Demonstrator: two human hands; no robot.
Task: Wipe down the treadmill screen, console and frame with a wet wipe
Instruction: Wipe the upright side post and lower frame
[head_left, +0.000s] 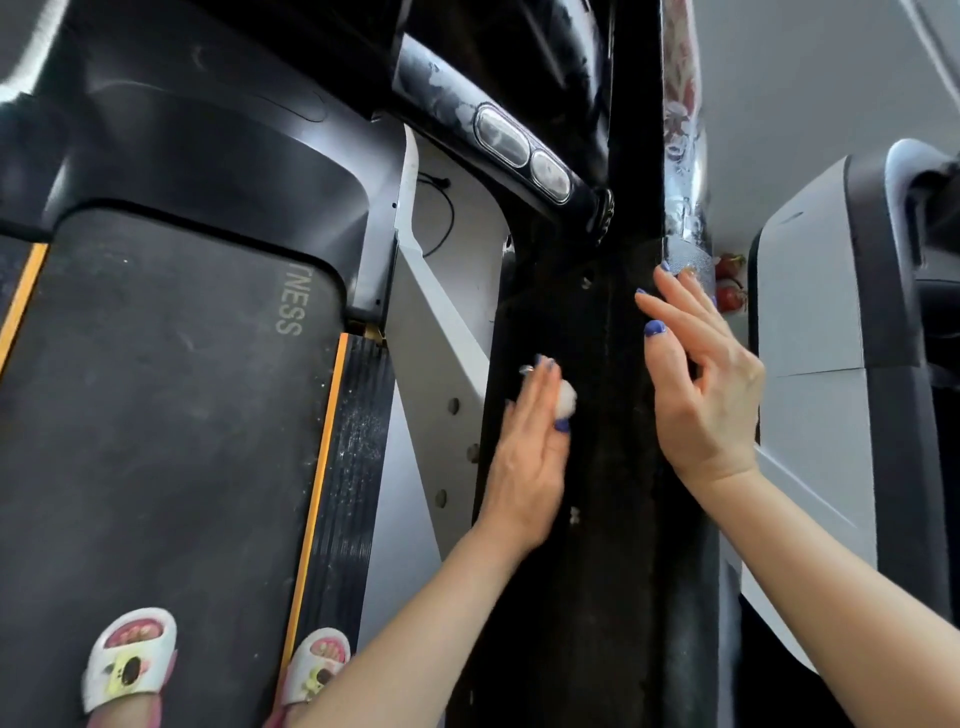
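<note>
Wet wipe (566, 402): bunched into a small white wad, pinched between thumb and straight fingers (545, 374) of the left hand (524, 467), pressed against the inner face of the black frame upright (587, 493). Judged soft, light, limp and damp; likely to slip or unfold under a loose pinch, so best held as a compact wad with a fresh face turned outward.

Right hand (711, 410): fingers spread and straight, tips resting on the outer edge of the upright; nothing held. Upright judged rigid and fixed, fit for bracing.

Handrail (452, 88) with two oval sensor pads (522, 150): blotchy grey marks visible, dust or drying moisture not distinguishable.

Hidden or unclear:
- Screen and console out of view, above the top edge.
- Most of the wipe covered by the palm; degree of soiling not readable.
- Upright surface very dark; residue hard to judge.
- Red object (730, 283) behind the upright not identifiable.

Belt (156, 389) and sandalled feet (130, 665) at lower left.
</note>
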